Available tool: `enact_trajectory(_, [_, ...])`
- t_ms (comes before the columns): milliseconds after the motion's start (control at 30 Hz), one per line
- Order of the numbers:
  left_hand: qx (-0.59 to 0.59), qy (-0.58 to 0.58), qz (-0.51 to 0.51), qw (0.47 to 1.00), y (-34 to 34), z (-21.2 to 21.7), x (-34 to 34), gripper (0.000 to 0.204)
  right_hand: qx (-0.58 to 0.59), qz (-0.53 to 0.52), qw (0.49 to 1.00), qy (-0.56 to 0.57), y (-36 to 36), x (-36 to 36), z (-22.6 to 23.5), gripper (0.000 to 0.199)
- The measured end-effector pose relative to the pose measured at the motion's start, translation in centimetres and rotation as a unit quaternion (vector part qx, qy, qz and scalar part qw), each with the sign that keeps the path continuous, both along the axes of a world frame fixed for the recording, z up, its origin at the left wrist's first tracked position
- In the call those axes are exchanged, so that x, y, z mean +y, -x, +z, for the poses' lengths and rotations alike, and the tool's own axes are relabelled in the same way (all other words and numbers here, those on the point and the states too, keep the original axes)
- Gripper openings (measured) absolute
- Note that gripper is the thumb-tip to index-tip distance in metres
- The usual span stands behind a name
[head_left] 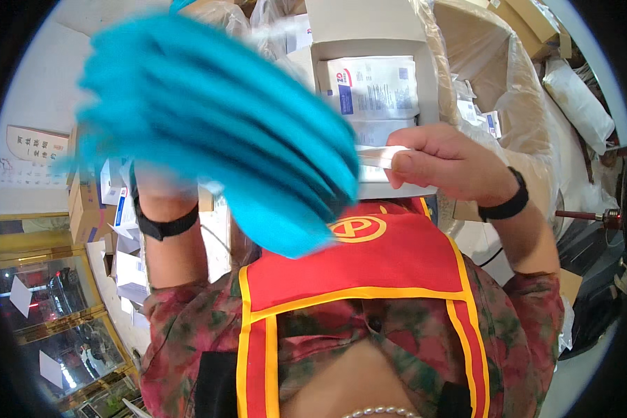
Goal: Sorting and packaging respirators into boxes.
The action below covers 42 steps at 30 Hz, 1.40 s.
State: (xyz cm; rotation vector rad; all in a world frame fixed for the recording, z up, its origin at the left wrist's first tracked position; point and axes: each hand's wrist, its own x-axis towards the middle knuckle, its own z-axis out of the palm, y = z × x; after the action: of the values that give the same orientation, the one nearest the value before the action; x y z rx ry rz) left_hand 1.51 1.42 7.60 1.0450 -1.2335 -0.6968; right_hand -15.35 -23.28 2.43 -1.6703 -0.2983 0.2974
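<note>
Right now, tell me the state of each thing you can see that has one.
Blue sheets: fanned out, blurred, raised in the left hand.
White box: open, flat packets inside.
White strip: pinched by the right hand.
Red vest: worn over a floral shirt.

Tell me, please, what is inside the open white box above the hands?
The white box holds flat white packets with blue print, stacked. The right hand, pinching a thin white strip, and the blurred blue sheets raised by the left hand cover its lower part.
</note>
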Motion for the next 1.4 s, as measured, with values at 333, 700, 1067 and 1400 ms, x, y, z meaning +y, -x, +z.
enact_trajectory(333, [-0.520, -0.242, 0.084, 0.815, 4.0, 1.2, 1.3, 0.037, -0.068, 0.078, 0.974, 0.202, 2.7, -0.4, 4.3, 0.030])
enact_trajectory(700, [-0.551, -0.207, 0.231, 0.775, 0.7, -1.3, 4.6, 0.029, 0.087, 0.019, 0.975, 0.202, 8.9, -3.5, 6.3, 0.032])
enact_trajectory(1067, [-0.117, -0.260, 0.516, 0.808, -5.2, -1.6, 10.3, 0.022, 0.202, -0.359, 0.908, -0.079, 11.8, -5.9, 3.9, 0.025])
enact_trajectory(1400, [0.248, 0.073, 0.272, 0.927, -0.8, -1.5, 2.3, 0.026, 0.028, -0.139, 0.951, -0.276, 0.6, -1.1, -0.8, 0.032])
